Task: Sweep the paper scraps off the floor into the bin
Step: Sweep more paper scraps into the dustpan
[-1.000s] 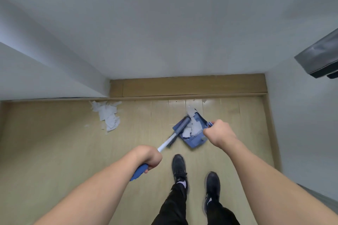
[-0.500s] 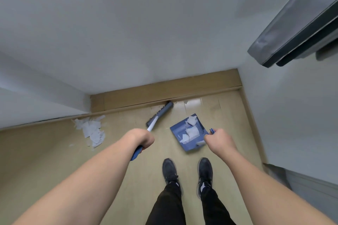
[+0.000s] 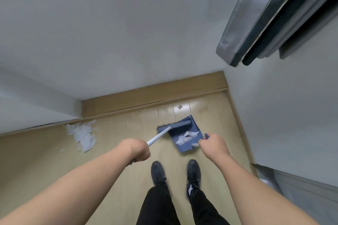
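My left hand grips the white and blue handle of a broom, whose grey-blue head lies across the far edge of the blue dustpan. My right hand grips the dustpan's handle at its near right corner. White paper scraps lie inside the pan against its comb. A heap of white paper scraps sits on the floor at the left, beside the wall corner. One small scrap lies on the floor beyond the pan.
Wooden floor ends at a wooden skirting board under grey walls. A dark metal-edged fixture juts out at the upper right. My two black shoes stand just behind the pan. No bin is in view.
The broom head has swung from the skirting board back onto the dustpan's far edge. The pan stays put in my right hand, and the view has tilted a little.
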`<state>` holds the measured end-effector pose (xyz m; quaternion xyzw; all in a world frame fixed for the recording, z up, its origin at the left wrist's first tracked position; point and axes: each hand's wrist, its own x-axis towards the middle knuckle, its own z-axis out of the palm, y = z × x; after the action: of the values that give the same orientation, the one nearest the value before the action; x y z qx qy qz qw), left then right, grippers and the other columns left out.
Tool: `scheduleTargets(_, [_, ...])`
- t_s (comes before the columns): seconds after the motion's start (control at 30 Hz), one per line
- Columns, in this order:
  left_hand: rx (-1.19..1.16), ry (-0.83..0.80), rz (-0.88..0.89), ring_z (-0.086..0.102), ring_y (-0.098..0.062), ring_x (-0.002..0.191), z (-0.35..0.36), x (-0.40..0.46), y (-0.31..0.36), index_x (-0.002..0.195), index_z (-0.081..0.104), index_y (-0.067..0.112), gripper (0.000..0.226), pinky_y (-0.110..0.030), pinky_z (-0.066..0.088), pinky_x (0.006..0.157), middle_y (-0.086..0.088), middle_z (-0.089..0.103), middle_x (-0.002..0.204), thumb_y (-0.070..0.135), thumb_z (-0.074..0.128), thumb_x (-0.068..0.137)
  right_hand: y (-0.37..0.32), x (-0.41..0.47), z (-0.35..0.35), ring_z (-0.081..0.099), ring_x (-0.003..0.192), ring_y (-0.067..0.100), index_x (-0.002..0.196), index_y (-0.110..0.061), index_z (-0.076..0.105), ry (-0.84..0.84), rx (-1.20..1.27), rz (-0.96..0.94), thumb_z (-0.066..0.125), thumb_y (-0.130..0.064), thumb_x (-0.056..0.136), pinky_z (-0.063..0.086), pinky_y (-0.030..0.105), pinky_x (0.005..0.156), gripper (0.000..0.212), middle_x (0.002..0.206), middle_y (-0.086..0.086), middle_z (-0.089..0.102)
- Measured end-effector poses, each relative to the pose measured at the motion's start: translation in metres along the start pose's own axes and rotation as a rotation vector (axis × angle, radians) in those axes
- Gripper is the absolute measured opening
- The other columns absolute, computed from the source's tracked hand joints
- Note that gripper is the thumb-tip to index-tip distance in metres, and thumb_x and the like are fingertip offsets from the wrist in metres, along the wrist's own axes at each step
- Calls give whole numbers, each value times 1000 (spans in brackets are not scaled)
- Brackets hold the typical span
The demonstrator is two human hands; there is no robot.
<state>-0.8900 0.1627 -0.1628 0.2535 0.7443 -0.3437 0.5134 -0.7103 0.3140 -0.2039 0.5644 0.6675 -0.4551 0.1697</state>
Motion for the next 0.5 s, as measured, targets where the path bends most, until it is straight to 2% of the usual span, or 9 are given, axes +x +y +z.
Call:
scheduleTargets(0.07, [-22, 34, 5, 53, -20, 50, -12, 2, 14, 102, 52, 8, 31, -25, 42, 54, -5, 58, 63, 9, 35, 76, 11, 0, -11, 41, 60, 25, 62, -17, 41, 31, 56, 26, 52, -12, 81, 26, 27, 47, 23, 64, 1, 46])
scheduleTargets(0.23, [-53, 39, -14, 51, -17, 53, -47, 27, 56, 78, 52, 8, 14, -25, 38, 52, -3, 57, 64, 9, 38, 81, 42, 15, -34, 48, 62, 21, 67, -22, 44, 56, 16, 87, 51, -17, 82, 29, 25, 48, 17, 75, 1, 55])
scheduleTargets(0.37, [15, -49, -24, 52, -18, 51, -31, 44, 88, 95, 55, 7, 22, -25, 39, 50, -3, 58, 65, 11, 39, 81, 55, 29, -45, 40, 53, 18, 61, -21, 38, 65, 4, 71, 53, -16, 83, 25, 26, 47, 27, 63, -2, 47])
scheduleTargets(0.5, [104, -91, -5, 52, -18, 53, 2, 22, 96, 105, 51, 5, 24, -25, 40, 50, -6, 60, 71, 12, 38, 87, 58, 32, -56, 40, 58, 22, 64, -17, 40, 61, 14, 82, 54, -15, 80, 27, 27, 50, 21, 66, 1, 46])
